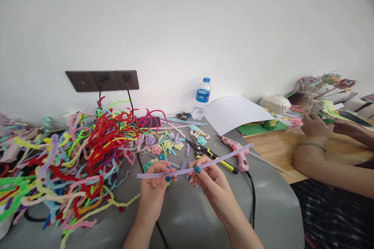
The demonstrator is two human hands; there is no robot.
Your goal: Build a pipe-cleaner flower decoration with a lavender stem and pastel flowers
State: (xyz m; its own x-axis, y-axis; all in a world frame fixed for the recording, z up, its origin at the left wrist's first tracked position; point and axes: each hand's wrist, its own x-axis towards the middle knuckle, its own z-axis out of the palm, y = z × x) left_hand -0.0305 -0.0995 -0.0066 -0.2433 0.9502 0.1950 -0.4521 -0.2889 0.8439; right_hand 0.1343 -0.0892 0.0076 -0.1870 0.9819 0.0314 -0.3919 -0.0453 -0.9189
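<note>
Works over a grey bench (274, 210), short of bare room. Has a tangled heap of chenille pipe cleaners (99, 151) to the left of the left grip (154, 183); with a sideways sweep, could snag a loose strand and drag much of the heap along. Faces a curled sheet of white paper (233, 114) beyond and right of the right grip (212, 181), easily nudged, and a water bottle (201, 99) almost straight beyond the right grip, liable to topple from a careless reach.

Calls for care with a pink glue gun (242, 160) just beyond the right grip: could scorch or smear the fuzz if hot, impossible to tell from here. Could also pull the gun askew by catching its black cord (253, 198), trailing right of the right grip. Could knock the yellow-and-black pliers (229, 165), lying near the right grip.

Pinches a lilac pipe cleaner (222, 158) above the bench, thumb against fingers in both grips, with a long end reaching rightward in front of the glue gun; cannot tell touching from apart. Could kink it by bending too sharply, or lose alignment through a slack pinch.

Could crush small chenille flowers (156, 149) beyond the left grip, or scatter short lilac offcuts (187, 149) beyond both grips, by dropping low.
</note>
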